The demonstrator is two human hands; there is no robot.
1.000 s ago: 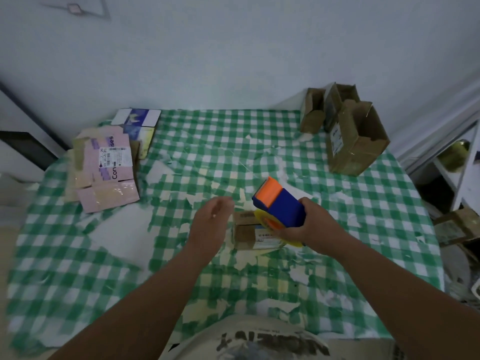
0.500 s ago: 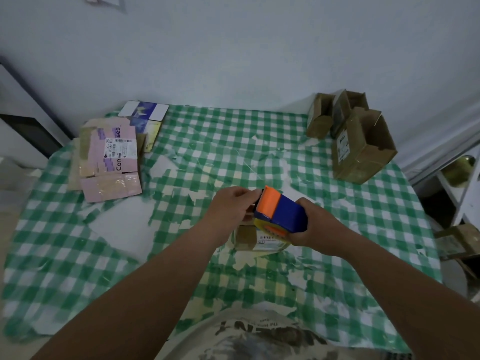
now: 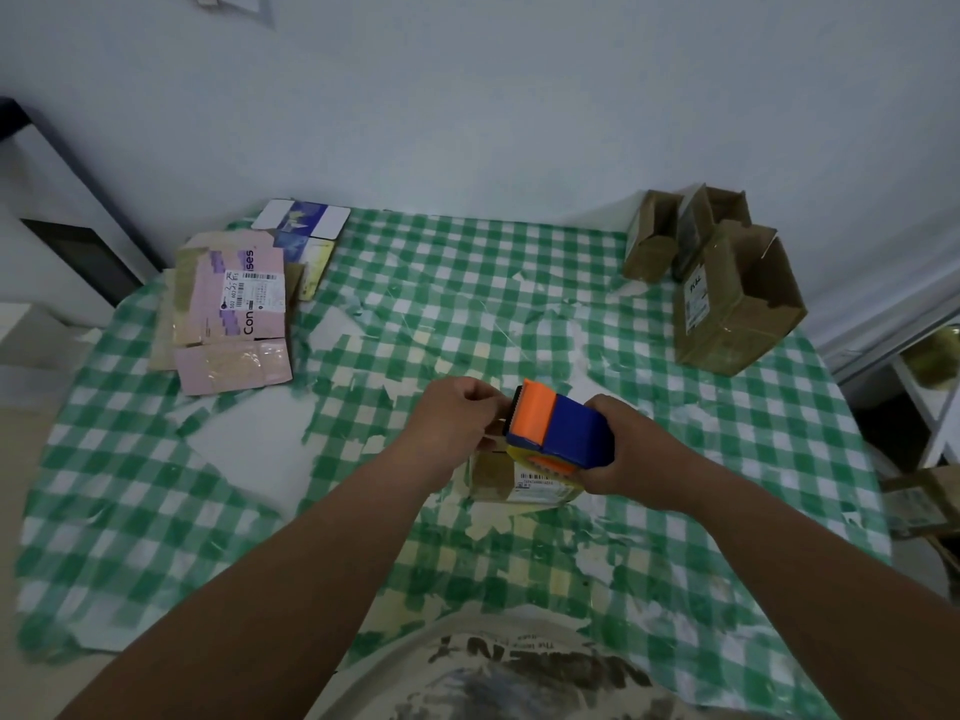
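Tape dispenser, blue and orange: gripped in the right hand over the small cardboard box at the centre of the table. The left hand, spread at 9 o'clock a second ago, now pinches its orange cutter end with curled fingers. The tape itself is too thin to see. Judged: tape pull-out starting, box not yet sealed.
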